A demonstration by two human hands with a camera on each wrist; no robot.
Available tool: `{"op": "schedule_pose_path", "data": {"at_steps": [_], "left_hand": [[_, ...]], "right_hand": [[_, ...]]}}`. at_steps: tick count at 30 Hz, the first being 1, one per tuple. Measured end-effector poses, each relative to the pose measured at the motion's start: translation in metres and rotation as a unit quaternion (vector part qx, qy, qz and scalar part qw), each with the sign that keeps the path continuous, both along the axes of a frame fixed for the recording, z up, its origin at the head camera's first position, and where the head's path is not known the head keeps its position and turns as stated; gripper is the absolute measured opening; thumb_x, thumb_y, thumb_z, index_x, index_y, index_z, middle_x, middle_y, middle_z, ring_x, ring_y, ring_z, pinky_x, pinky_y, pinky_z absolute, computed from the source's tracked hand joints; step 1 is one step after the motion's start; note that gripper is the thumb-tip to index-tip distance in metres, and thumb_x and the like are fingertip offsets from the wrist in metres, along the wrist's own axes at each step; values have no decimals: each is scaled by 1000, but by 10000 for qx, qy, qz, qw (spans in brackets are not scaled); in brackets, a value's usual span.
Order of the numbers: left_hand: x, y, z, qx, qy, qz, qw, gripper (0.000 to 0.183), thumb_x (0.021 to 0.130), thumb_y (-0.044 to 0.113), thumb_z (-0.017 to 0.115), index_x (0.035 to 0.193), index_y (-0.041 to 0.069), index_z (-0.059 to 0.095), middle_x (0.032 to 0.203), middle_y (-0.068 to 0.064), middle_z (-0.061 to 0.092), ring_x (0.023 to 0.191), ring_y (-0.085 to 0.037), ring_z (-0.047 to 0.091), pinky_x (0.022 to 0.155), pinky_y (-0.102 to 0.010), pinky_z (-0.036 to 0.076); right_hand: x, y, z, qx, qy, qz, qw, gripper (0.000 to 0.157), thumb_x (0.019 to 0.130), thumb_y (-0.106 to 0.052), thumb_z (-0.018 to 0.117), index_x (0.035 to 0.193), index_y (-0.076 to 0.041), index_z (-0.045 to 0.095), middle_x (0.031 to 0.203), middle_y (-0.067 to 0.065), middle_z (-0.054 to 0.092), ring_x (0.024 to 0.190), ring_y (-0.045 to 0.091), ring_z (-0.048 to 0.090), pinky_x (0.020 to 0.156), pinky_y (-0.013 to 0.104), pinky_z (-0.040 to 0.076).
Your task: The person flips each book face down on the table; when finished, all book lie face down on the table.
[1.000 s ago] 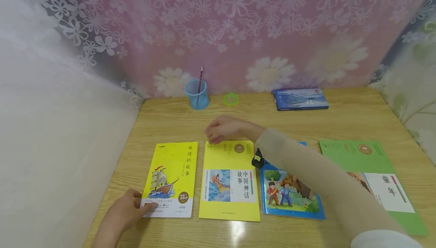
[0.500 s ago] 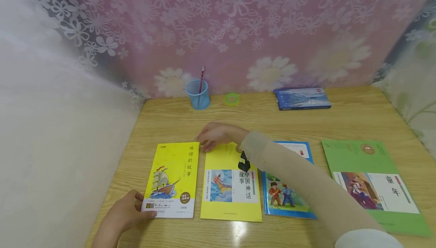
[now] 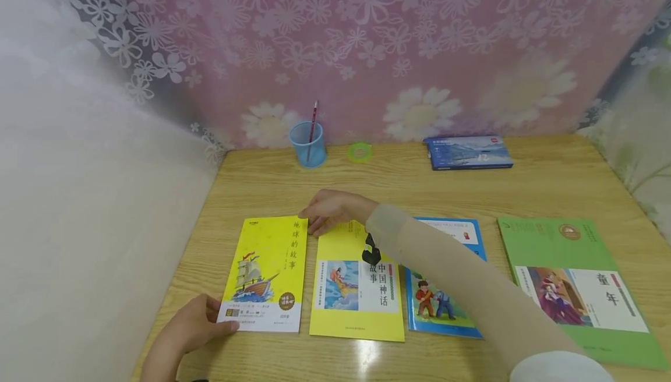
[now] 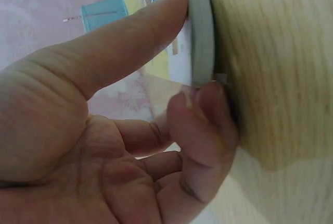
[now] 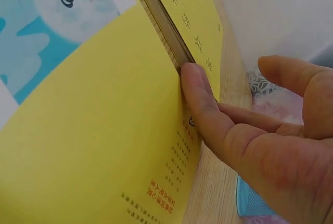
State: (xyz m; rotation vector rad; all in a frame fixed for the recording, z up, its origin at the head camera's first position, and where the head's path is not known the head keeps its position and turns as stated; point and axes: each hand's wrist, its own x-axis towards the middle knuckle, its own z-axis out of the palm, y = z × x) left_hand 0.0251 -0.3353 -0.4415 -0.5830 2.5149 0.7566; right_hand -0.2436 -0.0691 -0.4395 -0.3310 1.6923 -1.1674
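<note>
A yellow book with a sailing ship on its cover point(image 3: 266, 274) lies leftmost in a row of books. My left hand point(image 3: 190, 328) holds its lower left corner, thumb on the cover and fingers curled at the page edge point(image 4: 203, 36). At the upper right corner of this book is my right hand point(image 3: 332, 210), reaching over a second yellow book point(image 3: 358, 326). In the right wrist view, the right fingertips point(image 5: 193, 78) press along the ship book's side in the gap between both books, with the thumb raised apart from the cover.
A blue picture book point(image 3: 445, 328), partly under the right sleeve, and a green book point(image 3: 545, 245) continue the row rightward. Along the back stand a blue mesh cup point(image 3: 308, 152) with a pencil, a green tape roll point(image 3: 359, 152) and a flat blue box point(image 3: 469, 154).
My right hand has moved left and slightly down to the ship book's upper right corner. That book has shifted slightly away from me; the left hand stays at its lower left corner.
</note>
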Motion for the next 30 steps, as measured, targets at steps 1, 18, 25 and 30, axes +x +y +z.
{"op": "schedule_pose_path", "data": {"at_steps": [1, 18, 25, 30], "left_hand": [[0, -1, -1, 9, 3, 1, 10000, 66, 80, 41, 92, 116, -5, 62, 102, -10, 71, 90, -23, 62, 77, -39, 54], [17, -20, 2, 1340, 819, 636, 9855, 56, 93, 23, 82, 135, -2, 53, 120, -12, 75, 106, -20, 70, 80, -25, 61], [23, -24, 8, 2111, 1194, 1010, 9649, 58, 94, 17, 80, 141, 3, 48, 132, -18, 71, 104, -16, 75, 87, -30, 64], [25, -27, 12, 2508, 1533, 910, 9515, 54, 97, 14, 77, 141, 2, 48, 126, -11, 74, 101, -15, 76, 87, -31, 65]], "right_hand": [[0, 0, 0, 4, 3, -6, 10000, 38, 105, -25, 66, 126, 6, 67, 126, 26, 67, 99, 28, 73, 100, 41, 62], [4, -5, -6, 86, 230, -323, 9992, 52, 96, 3, 71, 144, 10, 53, 105, 20, 71, 92, 28, 77, 93, 41, 64], [5, -5, -8, -123, 301, -617, 9976, 47, 94, 6, 72, 138, 8, 55, 114, 23, 67, 87, 29, 78, 90, 43, 65], [5, -4, -7, -328, 484, -608, 9964, 61, 96, 5, 70, 152, 4, 47, 138, 23, 57, 91, 29, 77, 91, 43, 65]]}}
